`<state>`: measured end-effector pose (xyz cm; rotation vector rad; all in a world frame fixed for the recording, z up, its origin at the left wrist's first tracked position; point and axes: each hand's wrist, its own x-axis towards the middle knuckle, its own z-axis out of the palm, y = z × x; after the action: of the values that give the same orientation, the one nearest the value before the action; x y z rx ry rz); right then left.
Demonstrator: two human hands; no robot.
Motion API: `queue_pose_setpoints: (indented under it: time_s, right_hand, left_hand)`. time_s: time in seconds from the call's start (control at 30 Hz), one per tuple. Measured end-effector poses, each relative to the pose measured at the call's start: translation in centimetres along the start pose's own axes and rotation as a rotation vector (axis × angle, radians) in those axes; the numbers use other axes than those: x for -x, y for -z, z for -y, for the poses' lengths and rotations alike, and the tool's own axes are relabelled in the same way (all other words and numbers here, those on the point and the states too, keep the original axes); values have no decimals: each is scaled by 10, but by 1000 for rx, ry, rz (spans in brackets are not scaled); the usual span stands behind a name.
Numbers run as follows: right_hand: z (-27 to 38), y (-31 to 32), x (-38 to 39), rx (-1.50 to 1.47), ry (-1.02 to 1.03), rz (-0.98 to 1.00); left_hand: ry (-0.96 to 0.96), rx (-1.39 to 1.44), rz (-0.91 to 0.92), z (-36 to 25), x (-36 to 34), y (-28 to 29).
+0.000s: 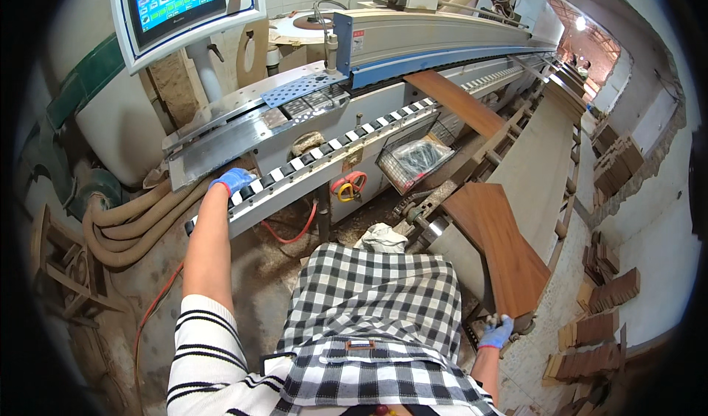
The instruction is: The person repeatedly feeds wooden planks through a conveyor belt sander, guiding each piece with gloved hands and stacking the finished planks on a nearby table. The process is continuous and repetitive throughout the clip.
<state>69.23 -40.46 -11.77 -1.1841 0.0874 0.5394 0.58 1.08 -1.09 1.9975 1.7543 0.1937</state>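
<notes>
My left hand [234, 181], in a blue glove, rests on the near left end of a rail of black and white rollers [317, 154]. Its fingers lie over the rollers and hold no board. Low on the right, my right hand [495, 332], also blue-gloved, has its fingers closed on the near edge of a reddish-brown wooden board [509, 257]. Another brown board lies partly under that one, on a roller conveyor. Farther off, a long brown board [457, 102] reaches from under the machine's blue-edged beam [442, 54] across the rail.
A control screen [177, 3] with a red button stands at upper left. Thick hoses [140, 228] curl below it. A wire basket [417, 158] with a plastic bag hangs beneath the rail. Stacked boards [582, 364] stand along the right wall. A long pale panel [535, 161] covers the conveyor.
</notes>
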Motion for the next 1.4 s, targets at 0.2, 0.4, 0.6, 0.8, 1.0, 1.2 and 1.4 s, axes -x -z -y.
queue_pose_setpoints:
  time_s: [0.2,0.4,0.6,0.8,1.0,1.2,1.4]
  right_hand:
    - [-9,-26,42,-204,-502,178]
    - [3,-48,53,-167,-255,341]
    - [29,-55,82,-195,-257,518]
    - [41,-109,109,-110,-335,770]
    - [14,-195,157,15,-438,970]
    - [-3,-267,232,209,-500,1309]
    - [-34,-298,258,413,-689,1780]
  left_hand:
    - [44,-6,73,-2,10,7]
    - [82,10,88,-13,14,11]
    - [87,-20,90,-3,11,8]
    - [115,21,108,-15,15,11]
    - [107,15,86,-13,14,10]
    - [81,-46,46,-21,20,12]
    - [145,9,83,-35,29,18]
